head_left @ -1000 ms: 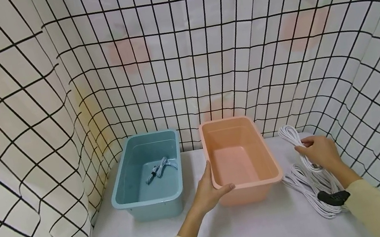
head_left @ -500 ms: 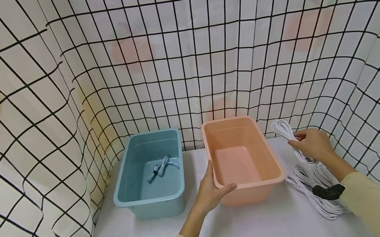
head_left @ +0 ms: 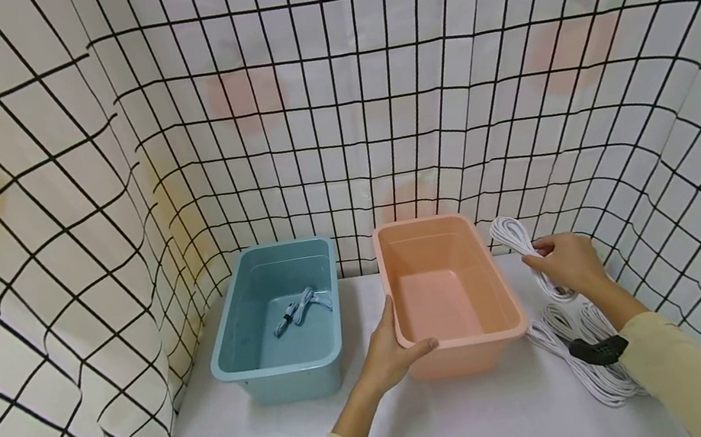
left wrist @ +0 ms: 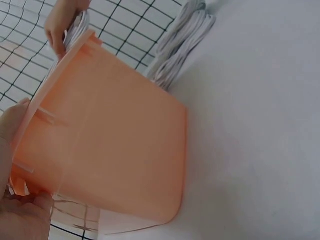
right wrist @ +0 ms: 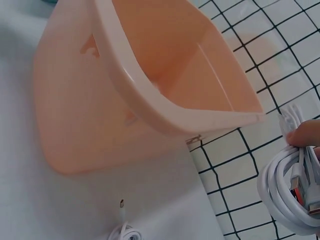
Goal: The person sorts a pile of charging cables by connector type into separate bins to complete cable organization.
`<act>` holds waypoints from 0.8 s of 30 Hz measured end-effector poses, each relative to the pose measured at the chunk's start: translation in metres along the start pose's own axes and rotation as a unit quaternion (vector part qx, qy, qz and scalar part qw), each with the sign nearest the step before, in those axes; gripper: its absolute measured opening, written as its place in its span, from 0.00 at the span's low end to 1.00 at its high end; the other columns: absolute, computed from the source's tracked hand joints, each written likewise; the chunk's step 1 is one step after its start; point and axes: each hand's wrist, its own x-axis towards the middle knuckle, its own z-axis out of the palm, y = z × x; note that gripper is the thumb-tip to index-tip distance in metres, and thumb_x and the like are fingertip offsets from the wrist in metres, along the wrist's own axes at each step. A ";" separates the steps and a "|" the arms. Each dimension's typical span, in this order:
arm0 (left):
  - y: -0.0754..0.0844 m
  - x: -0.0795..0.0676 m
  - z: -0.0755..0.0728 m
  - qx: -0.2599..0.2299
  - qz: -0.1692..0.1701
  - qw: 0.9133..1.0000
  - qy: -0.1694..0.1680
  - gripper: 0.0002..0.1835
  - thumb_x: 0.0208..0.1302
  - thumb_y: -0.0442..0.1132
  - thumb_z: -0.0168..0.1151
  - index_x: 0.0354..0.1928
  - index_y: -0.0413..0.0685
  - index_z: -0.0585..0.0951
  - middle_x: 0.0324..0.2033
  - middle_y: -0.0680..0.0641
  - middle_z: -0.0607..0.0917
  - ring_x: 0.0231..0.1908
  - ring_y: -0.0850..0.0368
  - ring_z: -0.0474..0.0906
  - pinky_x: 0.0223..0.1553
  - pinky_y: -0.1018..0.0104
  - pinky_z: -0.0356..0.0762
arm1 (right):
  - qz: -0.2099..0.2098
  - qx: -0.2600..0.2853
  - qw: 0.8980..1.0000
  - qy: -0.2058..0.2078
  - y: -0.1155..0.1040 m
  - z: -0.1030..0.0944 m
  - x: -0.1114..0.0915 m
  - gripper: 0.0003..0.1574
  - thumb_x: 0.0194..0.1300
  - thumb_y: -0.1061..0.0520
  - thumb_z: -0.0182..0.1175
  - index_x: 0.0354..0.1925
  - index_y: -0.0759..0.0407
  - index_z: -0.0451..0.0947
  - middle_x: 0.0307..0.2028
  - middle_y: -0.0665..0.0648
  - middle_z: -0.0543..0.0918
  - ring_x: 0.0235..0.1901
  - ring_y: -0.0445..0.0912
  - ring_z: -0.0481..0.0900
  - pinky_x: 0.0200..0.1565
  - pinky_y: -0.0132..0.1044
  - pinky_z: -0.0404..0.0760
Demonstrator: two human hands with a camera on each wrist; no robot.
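In the head view my right hand (head_left: 570, 263) pinches a coiled white USB cable (head_left: 514, 237), lifted to the right of the orange bin (head_left: 513, 315). Metal plugs show on that coil in the right wrist view, where the fingertips (right wrist: 302, 134) grip it near its top. Beneath, a pile of white coiled cables (head_left: 588, 372) lies on the table. My left hand (head_left: 384, 356) grips the near left corner of the orange bin by its rim; its thumb lies over the front rim, and its other fingers are partly hidden in the head view.
A blue bin (head_left: 288, 387) stands to the left, with a small tied cable (head_left: 302, 306) and a dark-ended one inside. Black wire grid (head_left: 332, 105) encloses the back and both sides. White cloth (head_left: 468, 423) covers the table.
My right hand has raised the coiled USB cable up from the pile and shifted slightly left, nearer the orange bin. The left hand stays on the bin.
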 end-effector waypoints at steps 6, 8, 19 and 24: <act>0.002 -0.001 0.000 -0.001 0.000 1.000 0.001 0.65 0.58 0.54 0.79 0.84 0.48 0.43 0.80 0.44 0.57 0.69 0.41 0.69 0.63 0.42 0.72 | -0.004 -0.001 1.000 -0.007 -0.006 0.000 0.003 0.30 0.69 0.49 0.68 0.55 0.73 0.82 0.42 0.68 0.86 0.39 0.59 0.82 0.35 0.50 0.81; 0.002 -0.001 0.000 0.000 -0.001 1.000 0.002 0.65 0.57 0.55 0.79 0.84 0.48 0.43 0.80 0.44 0.56 0.69 0.41 0.69 0.63 0.42 0.72 | -0.002 0.003 1.000 -0.009 -0.009 0.001 0.004 0.30 0.69 0.49 0.68 0.55 0.74 0.82 0.42 0.68 0.86 0.38 0.58 0.82 0.34 0.48 0.81; 0.001 -0.001 0.001 -0.003 0.002 1.000 0.003 0.66 0.57 0.56 0.79 0.84 0.48 0.43 0.80 0.45 0.56 0.70 0.42 0.67 0.65 0.41 0.69 | -0.014 0.005 1.000 -0.005 -0.012 0.006 0.007 0.29 0.68 0.49 0.69 0.53 0.73 0.83 0.41 0.67 0.86 0.39 0.59 0.82 0.37 0.53 0.82; 0.002 -0.001 0.000 0.000 0.001 1.000 0.004 0.66 0.57 0.56 0.79 0.84 0.48 0.43 0.80 0.44 0.55 0.72 0.41 0.64 0.67 0.39 0.66 | -0.017 0.004 1.000 -0.004 -0.017 0.008 0.008 0.28 0.67 0.49 0.69 0.53 0.73 0.83 0.41 0.67 0.86 0.39 0.60 0.83 0.36 0.53 0.82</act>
